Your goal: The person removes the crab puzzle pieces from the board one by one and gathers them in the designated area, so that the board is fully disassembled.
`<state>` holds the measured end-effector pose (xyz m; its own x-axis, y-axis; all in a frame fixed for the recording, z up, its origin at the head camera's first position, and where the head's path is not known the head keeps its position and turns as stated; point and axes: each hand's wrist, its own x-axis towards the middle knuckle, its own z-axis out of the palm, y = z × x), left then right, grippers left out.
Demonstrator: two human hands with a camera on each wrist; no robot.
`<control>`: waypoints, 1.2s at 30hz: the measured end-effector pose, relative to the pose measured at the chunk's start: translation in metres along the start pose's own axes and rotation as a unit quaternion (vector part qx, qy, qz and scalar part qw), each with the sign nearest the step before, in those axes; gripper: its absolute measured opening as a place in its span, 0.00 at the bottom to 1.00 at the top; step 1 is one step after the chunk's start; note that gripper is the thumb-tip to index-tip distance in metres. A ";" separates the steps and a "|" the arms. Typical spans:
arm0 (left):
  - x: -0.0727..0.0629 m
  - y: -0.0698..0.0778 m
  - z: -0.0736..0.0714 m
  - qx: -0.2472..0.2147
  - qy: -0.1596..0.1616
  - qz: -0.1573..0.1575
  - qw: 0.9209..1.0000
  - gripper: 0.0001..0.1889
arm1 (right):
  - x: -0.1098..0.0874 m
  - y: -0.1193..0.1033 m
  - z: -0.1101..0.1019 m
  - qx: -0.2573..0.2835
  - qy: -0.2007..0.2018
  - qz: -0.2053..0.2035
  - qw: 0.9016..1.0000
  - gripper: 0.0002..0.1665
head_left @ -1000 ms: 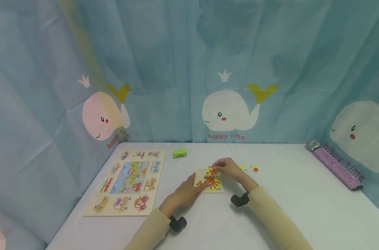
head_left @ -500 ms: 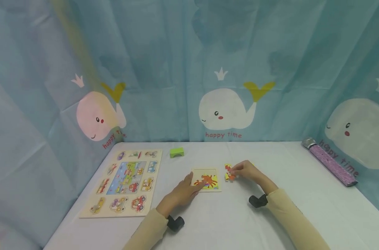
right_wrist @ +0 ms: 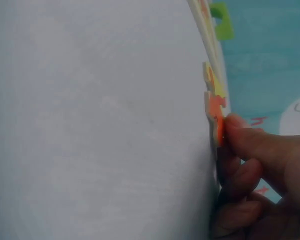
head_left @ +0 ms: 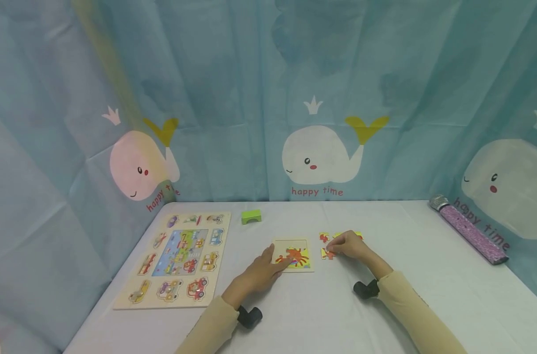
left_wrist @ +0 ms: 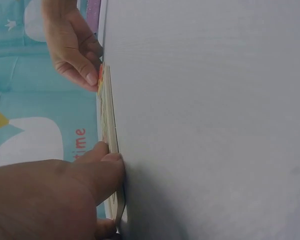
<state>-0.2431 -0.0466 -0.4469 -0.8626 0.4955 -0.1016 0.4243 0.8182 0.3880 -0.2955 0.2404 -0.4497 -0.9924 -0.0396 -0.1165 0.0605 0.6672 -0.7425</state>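
Note:
My left hand (head_left: 261, 271) lies over the left side of a small wooden jigsaw board (head_left: 312, 270). Its fingers stretch along the left edge and the thumb reaches across the front edge. In the board's recess sits a red-orange, many-legged picture (head_left: 298, 255) on yellow, partly under the thumb. To the right, my right hand (head_left: 350, 245) pinches the edge of a red and yellow puzzle piece (head_left: 327, 254), low at the tabletop. The right wrist view shows thumb and fingers at the orange end of this piece (right_wrist: 216, 107). Another red and yellow piece (head_left: 323, 237) lies just behind it.
More yellow puzzle pieces (head_left: 359, 235) lie partly hidden behind my right hand. A large vehicle peg puzzle (head_left: 213, 287) lies at the left. A green arched block (head_left: 251, 216) stands at the back, and a pink glittery microphone (head_left: 472, 232) lies at the right edge.
My right hand has moved right, from above the board to the loose pieces, taking the red and yellow piece down to the table. My left hand stays on the board.

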 end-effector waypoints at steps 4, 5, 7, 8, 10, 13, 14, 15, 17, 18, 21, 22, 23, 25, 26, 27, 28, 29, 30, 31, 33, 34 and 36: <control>0.000 0.001 -0.002 -0.001 0.002 0.001 1.000 0.24 | 0.000 -0.001 -0.001 0.005 -0.002 -0.018 1.000 0.07; 0.000 0.001 -0.003 -0.001 0.003 0.000 1.000 0.24 | 0.000 -0.001 -0.002 0.007 -0.003 -0.023 1.000 0.08; 0.000 0.001 -0.004 0.000 0.004 0.000 1.000 0.24 | 0.000 -0.002 -0.003 0.011 -0.007 -0.035 0.999 0.08; 0.001 0.002 -0.004 -0.002 0.004 -0.001 1.000 0.24 | 0.000 -0.003 -0.004 0.014 -0.008 -0.040 0.999 0.08; 0.002 0.002 -0.004 -0.003 0.005 0.000 1.000 0.24 | 0.000 -0.007 -0.004 0.021 -0.015 -0.052 0.998 0.09; 0.003 0.001 -0.005 0.004 0.002 0.005 1.000 0.23 | 0.002 -0.019 0.000 0.025 -0.030 -0.068 0.997 0.09; 0.003 0.001 -0.005 0.005 0.001 0.006 1.000 0.23 | 0.004 -0.024 0.004 0.021 -0.037 -0.074 0.996 0.08; 0.004 0.000 -0.005 0.009 0.001 0.008 1.000 0.23 | 0.005 -0.029 0.008 0.016 -0.044 -0.079 0.996 0.08; 0.005 0.000 -0.005 0.019 0.000 0.012 1.000 0.23 | 0.008 -0.039 0.017 -0.001 -0.059 -0.086 0.995 0.07; 0.005 -0.001 -0.004 0.021 0.000 0.013 1.000 0.23 | 0.009 -0.044 0.022 -0.014 -0.064 -0.090 0.994 0.06; 0.006 -0.001 -0.003 0.024 -0.001 0.014 1.000 0.23 | 0.011 -0.058 0.036 -0.035 -0.081 -0.099 0.991 0.08; 0.006 -0.001 -0.002 0.024 -0.001 0.015 1.000 0.23 | 0.011 -0.062 0.040 -0.041 -0.084 -0.099 0.991 0.08; 0.006 -0.001 -0.002 0.023 -0.001 0.015 1.000 0.23 | 0.011 -0.065 0.044 -0.045 -0.086 -0.101 0.990 0.09; 0.006 0.000 -0.002 0.017 -0.002 0.011 1.000 0.22 | 0.012 -0.070 0.051 -0.057 -0.082 -0.100 0.990 0.10; 0.005 0.000 -0.001 0.013 -0.002 0.009 1.000 0.23 | 0.012 -0.071 0.054 -0.064 -0.080 -0.099 0.990 0.11; 0.005 0.000 -0.001 0.001 0.001 0.003 1.000 0.24 | 0.012 -0.072 0.056 -0.067 -0.078 -0.095 0.990 0.11; 0.005 0.001 -0.001 -0.005 0.002 0.002 1.000 0.24 | 0.012 -0.073 0.059 -0.069 -0.076 -0.090 0.991 0.11; 0.005 0.001 -0.001 -0.006 0.002 0.001 1.000 0.25 | 0.013 -0.073 0.060 -0.071 -0.075 -0.087 0.991 0.11; 0.004 0.001 -0.001 -0.010 0.002 -0.002 1.000 0.25 | 0.012 -0.074 0.062 -0.072 -0.073 -0.082 0.991 0.11; 0.004 0.001 0.000 -0.011 0.002 -0.002 1.000 0.25 | 0.012 -0.074 0.063 -0.073 -0.072 -0.081 0.991 0.11; 0.003 0.000 0.000 -0.005 0.002 0.001 1.000 0.24 | 0.012 -0.075 0.065 -0.073 -0.071 -0.081 0.992 0.11; 0.003 0.000 0.001 0.007 0.001 0.007 1.000 0.23 | 0.011 -0.075 0.066 -0.073 -0.071 -0.084 0.991 0.11; 0.003 -0.001 0.002 0.014 0.001 0.011 1.000 0.23 | 0.011 -0.075 0.066 -0.070 -0.069 -0.089 0.991 0.11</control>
<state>-0.2456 -0.0458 -0.4495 -0.8541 0.5120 -0.0916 0.4496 0.8153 0.3649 -0.3037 0.1408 -0.4395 -0.9612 -0.2611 -0.0890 -0.1387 0.7363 -0.6623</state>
